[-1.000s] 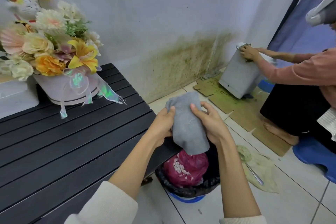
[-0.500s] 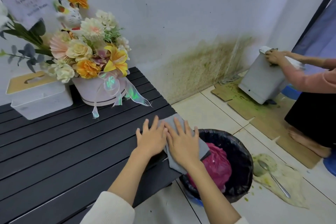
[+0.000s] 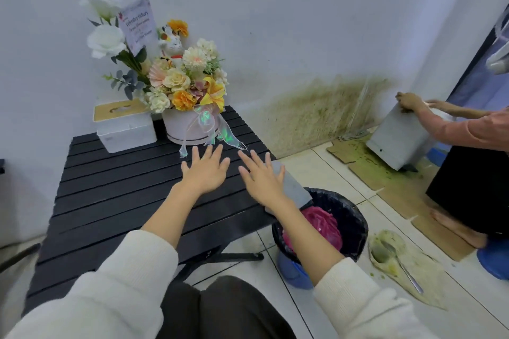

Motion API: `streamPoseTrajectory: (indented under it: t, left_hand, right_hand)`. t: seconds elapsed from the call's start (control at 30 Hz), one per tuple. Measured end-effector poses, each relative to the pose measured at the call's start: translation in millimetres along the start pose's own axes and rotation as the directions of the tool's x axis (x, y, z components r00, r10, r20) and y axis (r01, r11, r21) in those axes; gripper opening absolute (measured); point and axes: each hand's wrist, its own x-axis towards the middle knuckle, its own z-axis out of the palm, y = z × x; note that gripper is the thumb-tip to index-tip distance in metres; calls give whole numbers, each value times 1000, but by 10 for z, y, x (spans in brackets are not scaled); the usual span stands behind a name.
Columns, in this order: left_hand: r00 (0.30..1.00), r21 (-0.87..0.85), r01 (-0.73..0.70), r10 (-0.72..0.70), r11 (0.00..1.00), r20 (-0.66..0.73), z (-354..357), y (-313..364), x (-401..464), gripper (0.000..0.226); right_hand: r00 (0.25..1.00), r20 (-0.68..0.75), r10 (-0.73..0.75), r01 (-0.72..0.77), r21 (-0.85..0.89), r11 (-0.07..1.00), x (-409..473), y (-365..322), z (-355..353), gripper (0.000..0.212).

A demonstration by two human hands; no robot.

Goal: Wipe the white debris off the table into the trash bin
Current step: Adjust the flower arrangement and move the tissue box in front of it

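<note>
Looking down from the head camera, both hands lie flat with fingers spread near the right edge of the black slatted surface [image 3: 115,201]. The left hand [image 3: 205,170] rests palm down on bare slats, gripping nothing. The right hand [image 3: 263,181] presses with straight fingers on a grey cloth [image 3: 294,190], which lies at the right edge and overhangs it; nothing is curled round the cloth.

Just below that overhang stands the bin [image 3: 347,215], lined with a black bag and holding a crumpled pink bag [image 3: 322,226]; it sits on the floor touching the surface's right side. No white debris can be made out on the slats; pale specks on the pink bag are too small to be sure of.

The near and middle slats to the left of the hands are open. At the far edge stand a white tissue box [image 3: 125,129] toward the far-left corner and a flower box [image 3: 192,124] beside it, its ribbon trailing just beyond the left fingertips.

Right of the bin, a spoon [image 3: 399,261] lies on a stained rag [image 3: 413,278] on the tiled floor. Farther right, another person [image 3: 473,162] holds a grey box [image 3: 396,140] over cardboard sheets [image 3: 391,187] by the green-stained wall [image 3: 316,110].
</note>
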Motion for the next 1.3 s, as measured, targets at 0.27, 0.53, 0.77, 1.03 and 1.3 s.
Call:
streamPoseTrajectory:
  t: [0.27, 0.53, 0.77, 1.03, 1.3]
  left_hand:
    - [996, -72, 82, -84, 994, -28, -357, -608, -164, 55]
    - [982, -242, 107, -141, 964, -126, -472, -1072, 610, 54]
    - [948, -645, 47, -238, 763, -213, -501, -942, 1658, 75]
    - [822, -872, 23, -506, 489, -262, -317, -461, 2287, 119]
    - [912, -782, -13, -313, 624, -265, -540, -913, 2535, 58]
  right_hand:
    - [997, -57, -48, 59, 221, 974, 253, -747, 9, 44]
    - [993, -104, -53, 81, 289, 954, 1177, -917, 284, 46]
    - [980, -196, 35, 34, 336, 941, 2127, -657, 343, 50]
    - [947, -317, 44, 70, 338, 939, 2480, -556, 444, 51]
    - [921, -360, 147, 27, 436, 900, 2453, -365, 430, 51]
